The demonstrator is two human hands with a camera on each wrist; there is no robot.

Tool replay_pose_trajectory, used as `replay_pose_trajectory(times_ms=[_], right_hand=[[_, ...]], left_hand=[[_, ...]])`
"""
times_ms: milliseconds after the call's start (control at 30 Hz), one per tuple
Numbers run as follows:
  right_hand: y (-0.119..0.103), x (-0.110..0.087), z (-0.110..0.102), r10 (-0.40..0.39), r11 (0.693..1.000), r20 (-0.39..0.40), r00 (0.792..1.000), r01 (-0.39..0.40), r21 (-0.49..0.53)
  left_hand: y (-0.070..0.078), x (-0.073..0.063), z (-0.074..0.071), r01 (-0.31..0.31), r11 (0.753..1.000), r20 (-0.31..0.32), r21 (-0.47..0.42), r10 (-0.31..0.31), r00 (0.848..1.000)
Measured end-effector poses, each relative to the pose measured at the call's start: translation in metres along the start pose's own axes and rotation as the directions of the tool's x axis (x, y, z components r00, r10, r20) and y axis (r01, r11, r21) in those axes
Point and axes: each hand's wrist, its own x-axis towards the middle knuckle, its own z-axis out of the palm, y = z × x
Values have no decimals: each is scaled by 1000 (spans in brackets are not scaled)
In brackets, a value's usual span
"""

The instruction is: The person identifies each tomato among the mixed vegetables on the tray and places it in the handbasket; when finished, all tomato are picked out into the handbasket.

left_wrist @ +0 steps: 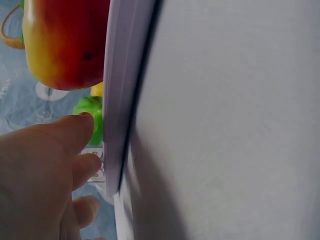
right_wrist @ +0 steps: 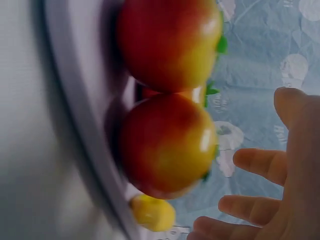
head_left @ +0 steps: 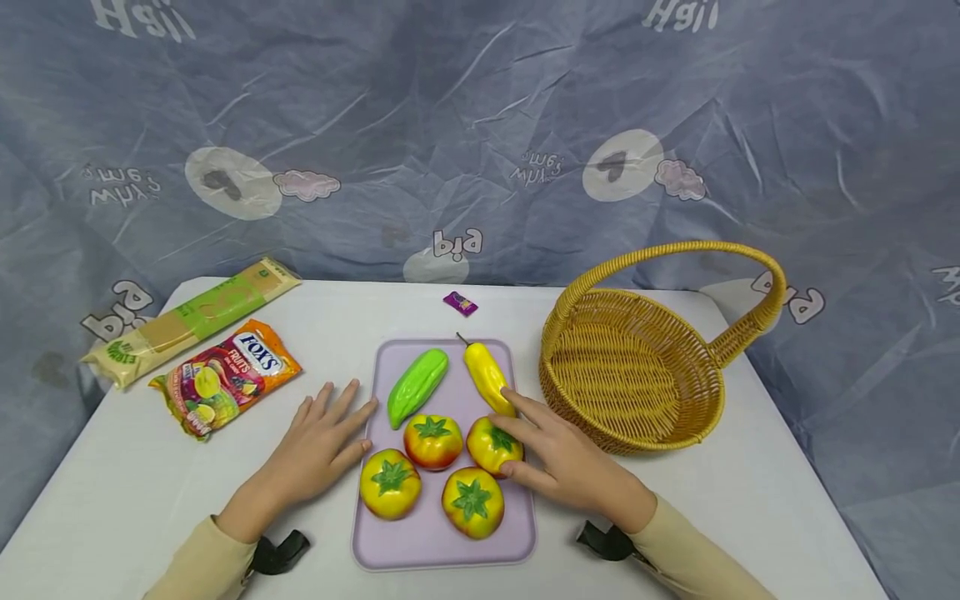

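A pale purple tray (head_left: 442,554) lies on the table, holding several glossy yellow-red tomato-like fruits with green leafy tops. Behind them on the tray are a ridged green vegetable (head_left: 417,387) and a yellow pepper (head_left: 486,375) with a dark stem. Fingers spread, my left hand (head_left: 318,446) is at the tray's left edge and holds nothing. My right hand (head_left: 566,454) reaches over the right edge, its fingers extended over the rightmost fruit (head_left: 491,446) and the pepper's lower end. In the right wrist view, a gap shows between those fingers and the fruits (right_wrist: 167,145).
To the right stands a wicker basket (head_left: 630,371) with a tall arched handle. On the left lie an orange candy bag (head_left: 228,377) and a long green-and-beige packet (head_left: 197,321). Behind the tray is a small purple wrapped sweet (head_left: 460,303). A grey printed cloth (head_left: 480,125) hangs behind the table.
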Motion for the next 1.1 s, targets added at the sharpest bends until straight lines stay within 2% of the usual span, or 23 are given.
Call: replay_pose_trajectory(times_ms=[200, 400, 600, 767, 933, 1100], right_hand=[[4, -1, 11, 36, 998, 10, 999, -37, 43], [8, -3, 20, 32, 998, -5, 999, -31, 54], [11, -1, 26, -7, 996, -31, 999, 10, 87], [13, 0, 30, -13, 991, -57, 998, 21, 135], [13, -1, 35, 31, 972, -94, 995, -8, 234], [11, -2, 41, 79, 939, -135, 988, -28, 342]], left_hand=[[-2, -1, 5, -46, 998, 6, -42, 46, 999], [-5, 0, 11, -96, 993, -12, -65, 95, 995], [-9, 3, 17, -81, 992, -6, -99, 81, 997], [-13, 2, 21, -75, 987, -25, -139, 73, 997], [-16, 2, 25, -98, 981, -72, -165, 87, 994], [-17, 2, 27, -110, 977, -96, -180, 94, 991]])
